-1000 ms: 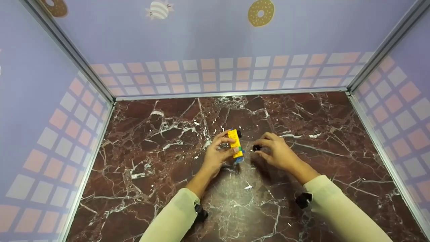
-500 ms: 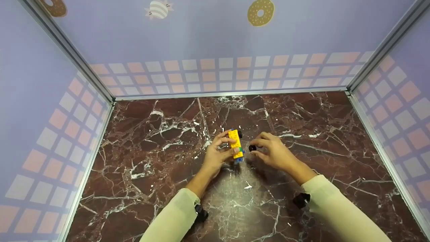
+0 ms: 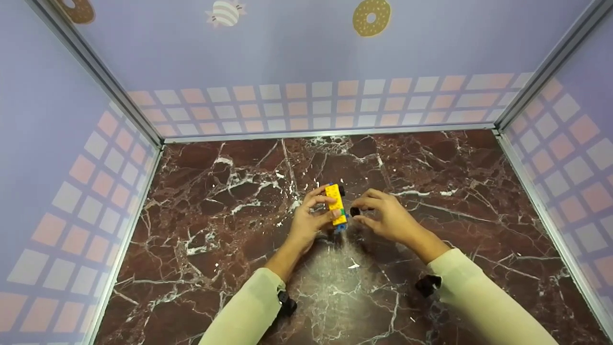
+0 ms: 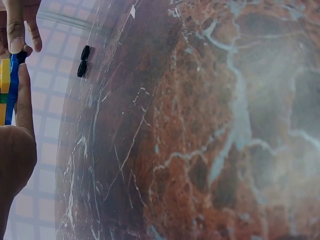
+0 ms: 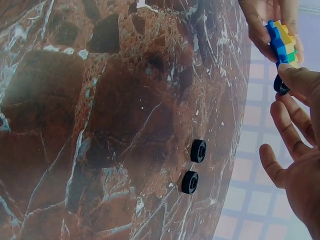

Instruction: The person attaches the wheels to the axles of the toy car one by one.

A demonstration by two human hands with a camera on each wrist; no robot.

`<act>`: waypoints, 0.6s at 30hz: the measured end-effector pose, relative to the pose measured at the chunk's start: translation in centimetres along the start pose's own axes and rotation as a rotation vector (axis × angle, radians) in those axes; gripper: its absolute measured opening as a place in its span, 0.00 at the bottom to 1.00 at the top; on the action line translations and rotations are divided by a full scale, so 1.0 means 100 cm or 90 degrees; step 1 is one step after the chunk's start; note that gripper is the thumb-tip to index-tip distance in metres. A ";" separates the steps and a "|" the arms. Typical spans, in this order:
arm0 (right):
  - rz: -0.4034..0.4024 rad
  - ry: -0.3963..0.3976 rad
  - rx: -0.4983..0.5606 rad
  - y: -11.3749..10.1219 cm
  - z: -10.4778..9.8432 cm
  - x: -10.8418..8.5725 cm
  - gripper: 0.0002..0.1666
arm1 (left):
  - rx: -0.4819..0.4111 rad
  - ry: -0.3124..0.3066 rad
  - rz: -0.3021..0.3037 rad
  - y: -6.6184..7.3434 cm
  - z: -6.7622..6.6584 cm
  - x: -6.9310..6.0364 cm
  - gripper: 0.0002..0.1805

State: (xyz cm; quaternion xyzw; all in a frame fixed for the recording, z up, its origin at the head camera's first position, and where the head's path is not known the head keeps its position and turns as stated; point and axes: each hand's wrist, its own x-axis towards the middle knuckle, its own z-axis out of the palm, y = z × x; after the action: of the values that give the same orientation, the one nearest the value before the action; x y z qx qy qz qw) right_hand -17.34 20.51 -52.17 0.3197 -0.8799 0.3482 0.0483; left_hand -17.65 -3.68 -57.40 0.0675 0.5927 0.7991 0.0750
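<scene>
The left hand (image 3: 309, 218) grips a yellow, blue and green toy brick car (image 3: 337, 206), thumb and fingers over its yellow bricks, presumably to steady it while leaving its right side exposed. The right hand (image 3: 390, 218) pinches a small black wheel (image 5: 281, 85) between thumb and finger, a narrow hold that seems to suit so small a part. This wheel is just beside the car's near end; I cannot tell whether they touch. A mounted wheel (image 3: 341, 190) shows at the far end. The car appears raised above the marbled surface (image 3: 191, 268), probably for finger room. Two loose wheels (image 5: 198, 151) (image 5: 190, 182) sit near each other there, likely within reach.
</scene>
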 end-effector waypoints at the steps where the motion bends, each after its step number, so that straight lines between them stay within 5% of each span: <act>1: -0.004 0.000 0.004 0.000 0.000 0.000 0.17 | 0.000 0.000 0.000 0.000 0.000 0.000 0.20; 18: -0.033 0.000 0.047 -0.002 0.003 0.002 0.18 | 0.016 0.001 0.006 -0.002 0.001 0.001 0.20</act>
State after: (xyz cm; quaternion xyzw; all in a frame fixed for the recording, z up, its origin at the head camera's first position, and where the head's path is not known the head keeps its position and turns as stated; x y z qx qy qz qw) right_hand -17.39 20.14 -52.22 0.3439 -0.8580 0.3788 0.0456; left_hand -17.70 -3.48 -57.56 0.0708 0.6023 0.7920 0.0702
